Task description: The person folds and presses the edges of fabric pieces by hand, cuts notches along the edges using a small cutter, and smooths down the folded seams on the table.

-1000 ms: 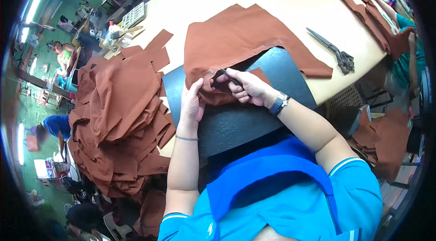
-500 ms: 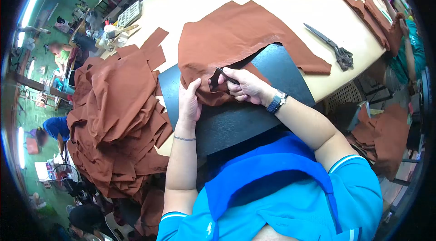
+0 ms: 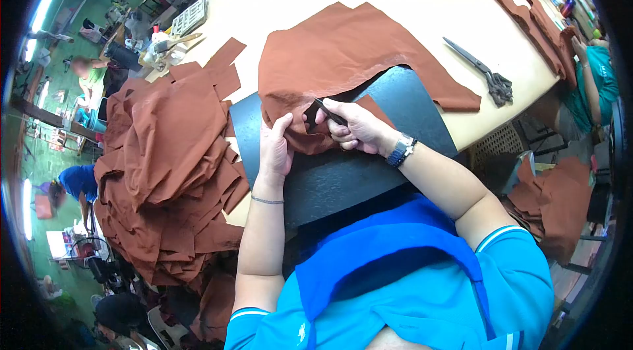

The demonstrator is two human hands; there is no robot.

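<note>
A large reddish-brown fabric piece (image 3: 336, 46) lies over a black board (image 3: 343, 188) at the table's near edge. My left hand (image 3: 277, 147) grips the fabric's near-left part, thumb on top. My right hand (image 3: 356, 127) is closed around a small dark tool (image 3: 328, 112), whose tip is at the fabric just right of my left thumb. What kind of tool it is cannot be made out. Between my hands a dark gap shows beside a fabric edge. A smaller brown piece (image 3: 373, 110) shows beyond my right hand.
A heap of brown pieces (image 3: 168, 152) is at the left. Large scissors (image 3: 480, 67) lie at the right of the pale table (image 3: 409, 7). Brown strips (image 3: 527, 17) lie near a co-worker (image 3: 597, 83) at the far right. A brush (image 3: 178, 42) and a tray (image 3: 190, 17) are at the back left.
The view has shifted slightly. The co-worker's hand at the top has moved back from the pale flat sheet. My hands keep nearly the same hold on the fabric and tool.
</note>
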